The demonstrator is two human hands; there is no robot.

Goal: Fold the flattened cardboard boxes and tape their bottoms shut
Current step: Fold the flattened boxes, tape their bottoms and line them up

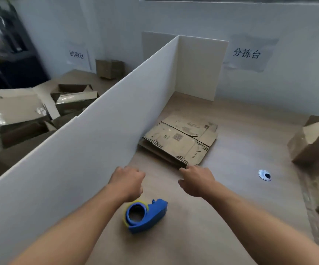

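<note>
Reaching forward with the right hand (197, 180), stretching relaxed fingers to the near corner of the flattened cardboard boxes (179, 140), tips touching it or stopping just short, too close to call, and gripping nothing. Holding the left hand (128, 183) above the counter (231, 217), curling its fingers under into a fist, clutching nothing.

Looking down at the blue tape dispenser (145, 217), lying on its side between the two forearms, just beside the left wrist, carrying a yellowish roll. Moving out to the flattened stack, lying flat on pale wood grain, showing a barcode on top, butting against the foot of the white divider board (97, 131).

Swinging right: picking out a round cable hole (264, 175) in the counter, then folded brown boxes (311, 146) standing at the right edge. Glancing over the divider: taking in a heap of opened boxes (21, 111), some glinting with shiny tape or film, and a small brown box (110, 68) sitting by the back wall. Catching two paper signs on the pale wall, one left (76, 54), one right (246, 53).
</note>
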